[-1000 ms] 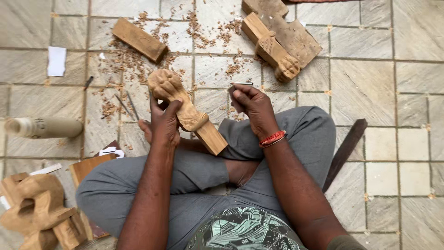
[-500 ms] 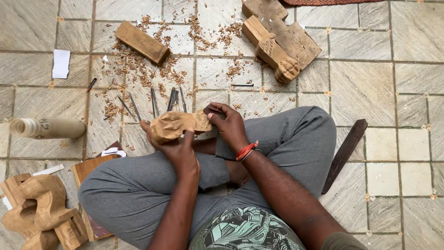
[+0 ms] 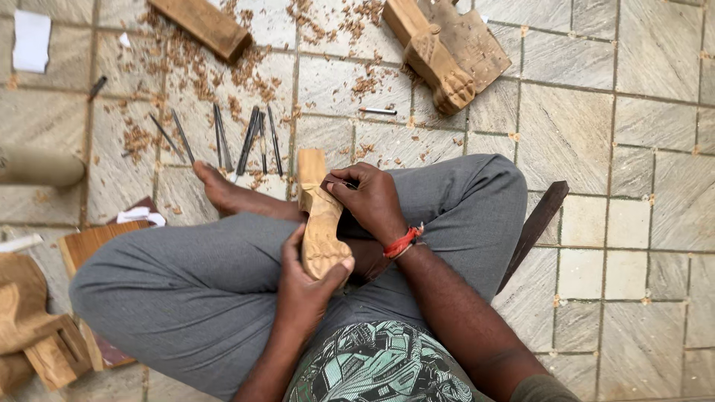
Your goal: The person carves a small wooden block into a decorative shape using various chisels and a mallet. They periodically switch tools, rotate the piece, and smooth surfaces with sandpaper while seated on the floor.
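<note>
The floor (image 3: 596, 134) is laid with pale stone tiles and strewn with wood shavings (image 3: 186, 59), and a person sits cross-legged on it in grey trousers, seen from above.

Nearest the camera, the left hand (image 3: 302, 286) is clenched around the lower, bulbous end of a carved wooden piece (image 3: 320, 223), thumb over its rounded tip. Half a second ago the piece lay nearly crosswise in front of the body, with both hands bunched on it; a second ago it stood tilted the other way, its carved head up and to the left. Now it has been turned to run lengthwise away from the person, its squared, uncarved end pointing toward the tools. That suggests the worker is turning the piece over to look at or work a different face.

The right hand (image 3: 369, 201), with a red band at its wrist, grasps the middle of the piece from the right side, fingers curled over it. Whether it also pinches a small tool there cannot be told.

The piece is pale, fresh-cut wood, smooth and rounded where carved, resting over the crossed legs beside a bare foot (image 3: 223, 193).

Farther out lie a row of thin chisels (image 3: 246, 138), a wooden block (image 3: 201, 26) and a larger carved leg (image 3: 439, 56).
</note>
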